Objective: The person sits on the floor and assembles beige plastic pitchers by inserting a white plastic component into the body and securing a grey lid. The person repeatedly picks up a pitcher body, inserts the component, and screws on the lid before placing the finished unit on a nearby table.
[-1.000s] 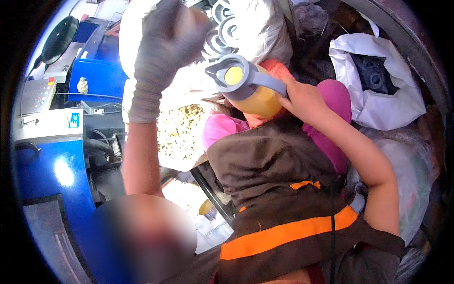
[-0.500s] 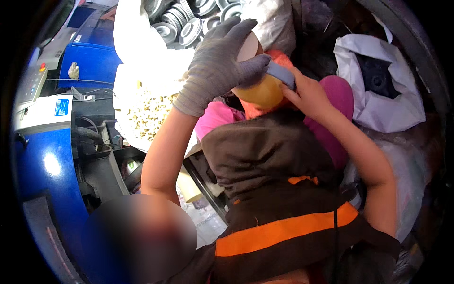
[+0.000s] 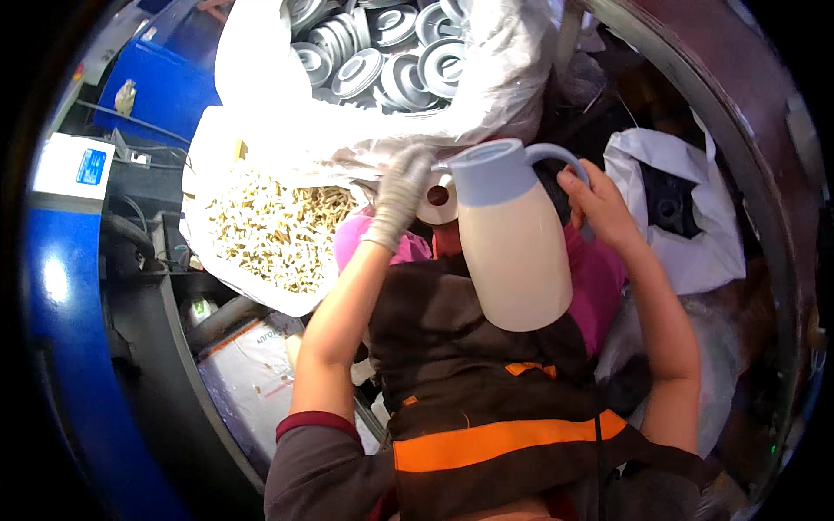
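My right hand (image 3: 599,204) grips the grey-blue handle of a cream vacuum jug (image 3: 519,260) with a grey-blue top. I hold the jug up in front of my chest, its spout turned to the left. My left hand (image 3: 398,195), in a grey knit glove, holds a small white cup (image 3: 437,198) right against the spout. The cup's mouth faces me and its inside looks dark. I wear a brown apron (image 3: 469,382) with an orange stripe over a pink garment.
A white bag of small tan pieces (image 3: 278,226) lies open to the left. Behind it, a clear bag holds several grey metal discs (image 3: 382,43). A blue machine (image 3: 61,286) stands at the far left. A white bag with a dark object (image 3: 669,208) sits at the right.
The jug has swung from lying tilted with its open top toward me to nearly upright. My left hand came down from above and now holds the cup at the spout.
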The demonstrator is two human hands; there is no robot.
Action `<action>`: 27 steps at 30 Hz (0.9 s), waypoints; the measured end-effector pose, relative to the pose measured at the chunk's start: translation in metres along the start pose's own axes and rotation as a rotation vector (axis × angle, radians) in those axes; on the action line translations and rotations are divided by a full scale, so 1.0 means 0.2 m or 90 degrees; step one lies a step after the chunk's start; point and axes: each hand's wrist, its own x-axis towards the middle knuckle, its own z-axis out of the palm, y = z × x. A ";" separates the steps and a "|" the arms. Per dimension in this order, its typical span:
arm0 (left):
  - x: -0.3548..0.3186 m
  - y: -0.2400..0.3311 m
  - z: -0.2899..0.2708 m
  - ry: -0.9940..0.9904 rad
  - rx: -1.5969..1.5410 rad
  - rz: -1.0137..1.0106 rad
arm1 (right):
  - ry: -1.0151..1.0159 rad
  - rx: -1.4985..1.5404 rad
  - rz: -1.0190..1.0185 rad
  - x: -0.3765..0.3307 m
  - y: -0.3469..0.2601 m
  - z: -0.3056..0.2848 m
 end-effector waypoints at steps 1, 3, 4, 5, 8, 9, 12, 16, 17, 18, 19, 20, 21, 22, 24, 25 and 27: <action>0.01 0.08 -0.08 0.046 -0.146 -0.036 | -0.014 -0.054 -0.017 0.03 -0.02 0.02; -0.01 0.26 -0.22 -0.194 -0.094 -0.035 | -0.043 -0.160 -0.049 0.11 -0.03 0.09; -0.05 0.37 -0.23 -0.236 -0.063 -0.091 | -0.082 -0.206 -0.065 0.15 -0.07 0.14; -0.08 0.42 -0.23 -0.285 -0.035 -0.145 | -0.091 -0.253 -0.182 0.21 -0.08 0.20; -0.17 0.35 -0.32 -0.204 -0.016 -0.229 | -0.250 -0.118 -0.085 0.37 -0.26 0.38; -0.18 0.31 -0.35 -0.157 -0.092 -0.231 | -0.214 -0.101 -0.132 0.49 -0.25 0.42; -0.30 0.27 -0.43 -0.026 -0.269 -0.324 | -0.101 -0.171 -0.318 0.87 -0.25 0.56; -0.44 0.13 -0.48 0.145 -0.575 -0.374 | 0.129 -0.647 -0.401 1.34 -0.09 0.66; -0.43 0.10 -0.48 0.149 -0.596 -0.372 | 0.194 -0.781 -0.442 1.50 -0.03 0.60; -0.43 0.06 -0.49 0.162 -0.618 -0.372 | 0.230 -0.828 -0.439 1.60 -0.02 0.56; -0.46 0.03 -0.50 0.187 -0.638 -0.373 | 0.367 -0.859 -0.491 1.61 -0.02 0.57; -0.45 0.02 -0.50 0.199 -0.728 -0.378 | 0.391 -0.794 -0.402 1.65 -0.04 0.56; -0.46 0.02 -0.51 0.202 -0.740 -0.379 | 0.414 -0.772 -0.378 1.69 -0.05 0.56; -0.46 0.01 -0.51 0.202 -0.753 -0.378 | 0.334 -0.795 -0.294 1.70 -0.09 0.56; -0.46 0.01 -0.51 0.227 -0.749 -0.368 | 0.224 -0.835 -0.168 1.69 -0.19 0.57; -0.45 0.01 -0.50 0.234 -0.772 -0.362 | 0.195 -0.854 -0.125 1.66 -0.25 0.58; -0.44 0.00 -0.50 0.243 -0.819 -0.352 | 0.154 -0.867 -0.129 1.60 -0.30 0.57</action>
